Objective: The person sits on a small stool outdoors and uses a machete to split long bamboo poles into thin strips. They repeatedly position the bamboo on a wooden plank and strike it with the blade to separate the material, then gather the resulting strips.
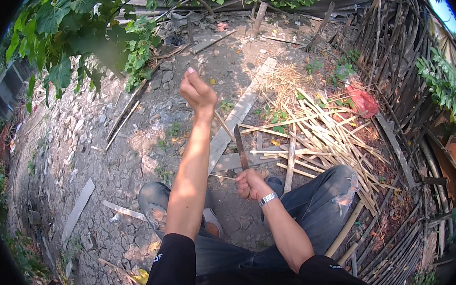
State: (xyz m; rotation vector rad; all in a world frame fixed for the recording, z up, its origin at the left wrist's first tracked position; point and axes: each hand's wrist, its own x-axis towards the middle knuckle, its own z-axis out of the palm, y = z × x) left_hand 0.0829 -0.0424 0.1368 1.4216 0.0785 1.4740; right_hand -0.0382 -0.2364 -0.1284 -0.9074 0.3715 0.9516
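Note:
My left hand is raised out in front of me, its fingers closed. A thin bamboo strip comes out from behind that wrist and slants down to the right toward a knife; the closed fingers appear to grip its upper end, which is hidden. Lower and to the right, my right hand is wrapped around the handle of the knife. Its long, dark, brownish blade points up and away from me, close to the strip's lower end; whether they touch I cannot tell.
A heap of split bamboo strips spreads at the right, with pale shavings behind it. A long board lies ahead on cracked soil. A red plastic bag sits near the stick fence. Leafy vines hang at the upper left.

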